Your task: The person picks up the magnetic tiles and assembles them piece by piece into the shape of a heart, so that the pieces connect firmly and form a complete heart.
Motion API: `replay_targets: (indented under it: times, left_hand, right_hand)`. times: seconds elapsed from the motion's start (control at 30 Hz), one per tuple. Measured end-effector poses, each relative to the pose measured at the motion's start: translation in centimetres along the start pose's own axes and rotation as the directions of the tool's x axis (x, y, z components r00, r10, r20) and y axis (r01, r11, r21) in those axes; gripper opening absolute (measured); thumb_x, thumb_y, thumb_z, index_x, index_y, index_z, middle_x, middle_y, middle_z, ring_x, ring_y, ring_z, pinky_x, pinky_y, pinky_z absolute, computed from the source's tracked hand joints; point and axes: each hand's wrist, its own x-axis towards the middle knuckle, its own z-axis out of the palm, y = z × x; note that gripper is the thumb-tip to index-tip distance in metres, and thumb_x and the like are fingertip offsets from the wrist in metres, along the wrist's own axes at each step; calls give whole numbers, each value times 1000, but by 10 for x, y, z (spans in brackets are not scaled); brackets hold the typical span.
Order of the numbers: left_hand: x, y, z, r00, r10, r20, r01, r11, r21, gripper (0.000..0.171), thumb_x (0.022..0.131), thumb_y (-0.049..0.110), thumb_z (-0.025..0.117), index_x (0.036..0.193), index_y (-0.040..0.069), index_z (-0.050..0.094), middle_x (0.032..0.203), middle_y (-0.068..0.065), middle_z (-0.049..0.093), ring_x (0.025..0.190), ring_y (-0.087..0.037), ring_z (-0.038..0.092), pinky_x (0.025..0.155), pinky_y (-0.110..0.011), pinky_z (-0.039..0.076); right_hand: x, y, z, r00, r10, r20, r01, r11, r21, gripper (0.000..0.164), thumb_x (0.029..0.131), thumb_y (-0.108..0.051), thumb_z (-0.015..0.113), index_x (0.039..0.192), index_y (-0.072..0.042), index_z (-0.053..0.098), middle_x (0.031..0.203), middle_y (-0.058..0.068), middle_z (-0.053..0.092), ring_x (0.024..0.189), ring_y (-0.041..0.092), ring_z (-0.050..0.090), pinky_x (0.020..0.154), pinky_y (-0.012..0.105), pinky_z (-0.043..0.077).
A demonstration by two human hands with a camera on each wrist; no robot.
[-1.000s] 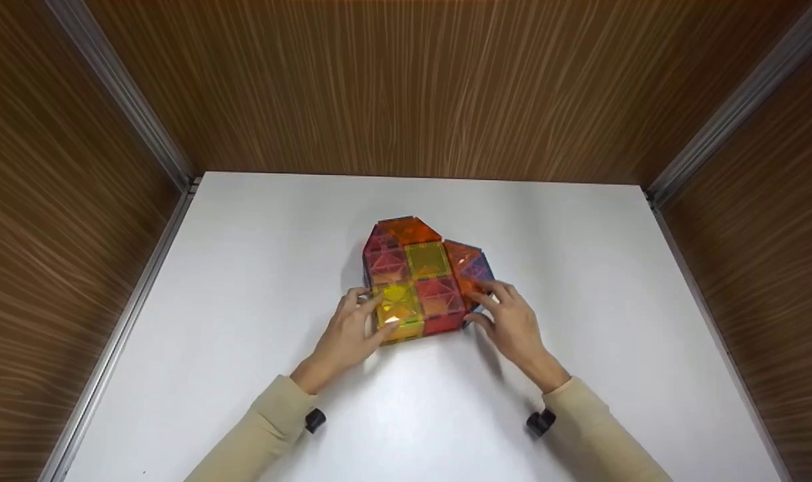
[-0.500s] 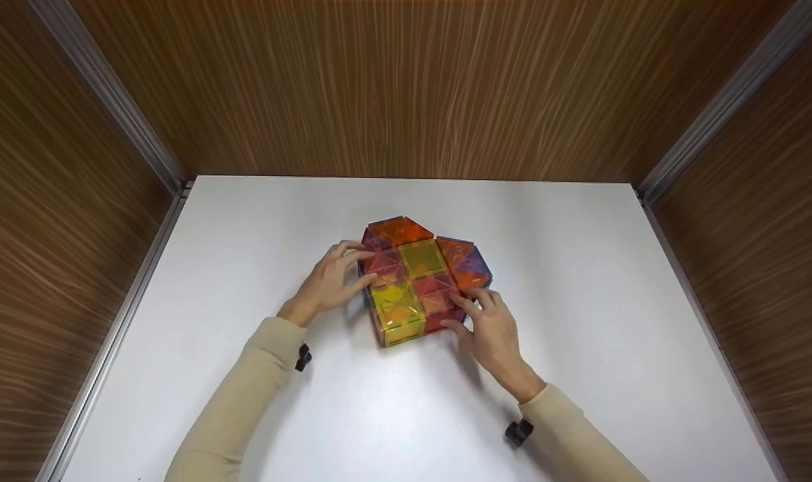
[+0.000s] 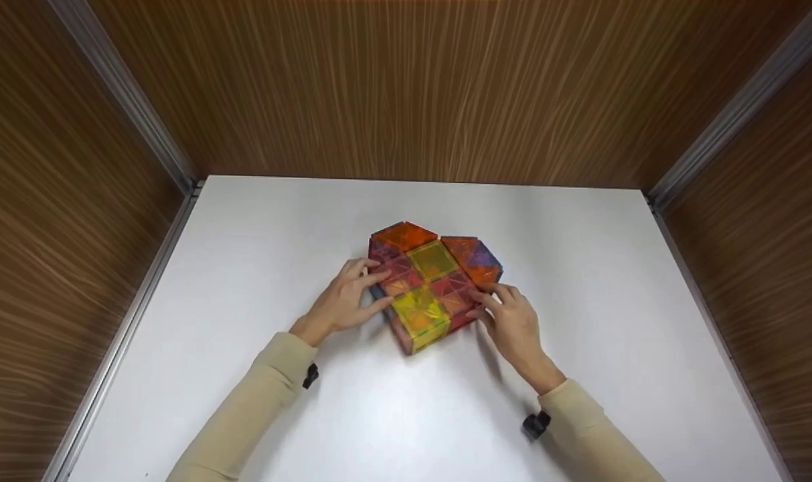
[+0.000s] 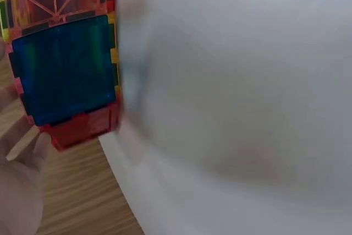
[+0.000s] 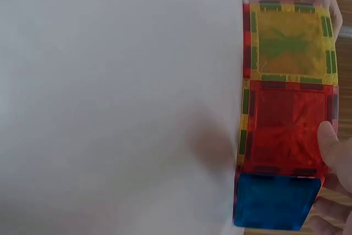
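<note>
A heart-shaped block built from see-through magnetic tiles (image 3: 434, 261) lies on the white table, its point towards me. Its top shows yellow, red, orange and purple tiles. My left hand (image 3: 339, 300) holds the left side, fingers over the top edge and thumb lower along that edge. On the right, my right hand (image 3: 515, 329) grips the edge near the right lobe. The right wrist view shows its thumb on a red side tile (image 5: 286, 127), between a yellow tile (image 5: 291, 42) and a blue tile (image 5: 275, 202). Another blue side tile (image 4: 65, 70) faces the left wrist camera.
A white table (image 3: 258, 234) surrounds the block. Wood-grain panels (image 3: 406, 87) stand at the back and both sides, with metal rails (image 3: 121, 94) in the corners. Small black devices (image 3: 536, 424) sit at both wrists.
The tile heart has turned counter-clockwise, its yellow point swinging right. My left hand went up along the left side; my right hand shifted left, then back right with the block.
</note>
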Motion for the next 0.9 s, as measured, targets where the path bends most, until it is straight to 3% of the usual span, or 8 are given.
replay_targets:
  times: [0.3,0.53,0.73,0.9]
  left_hand:
    - [-8,40,27,993,-41,-107,42,999,7,54,100,42,72,138,5,69,145,-17,58,135,-37,51,114,-52,49]
    - [-3,53,38,988,-44,-150,46,999,14,50,98,41,74,133,5,73,140,-18,60,131,-37,51,112,-50,51]
    - [-1,54,37,992,-41,-123,42,999,7,52,99,43,73,135,6,71,141,-16,60,134,-37,51,115,-52,48]
    - [-5,49,21,997,-33,-65,34,999,21,68,99,50,70,149,5,58,149,-19,56,142,-41,49,120,-60,41]
  right_hand:
    - [-1,39,-10,998,-56,33,55,998,41,38,84,-21,85,121,-15,79,119,11,74,106,33,70,87,49,62]
    - [-6,51,-15,998,-55,32,53,997,63,40,85,-19,84,123,-15,78,122,12,73,106,33,70,86,48,62]
    - [-8,54,-16,998,-52,37,50,997,50,40,85,-18,85,124,-15,77,123,13,72,107,34,70,86,49,62]
    - [-6,54,-29,994,6,112,-17,996,92,48,86,-24,87,131,-13,73,132,15,69,117,38,67,92,54,60]
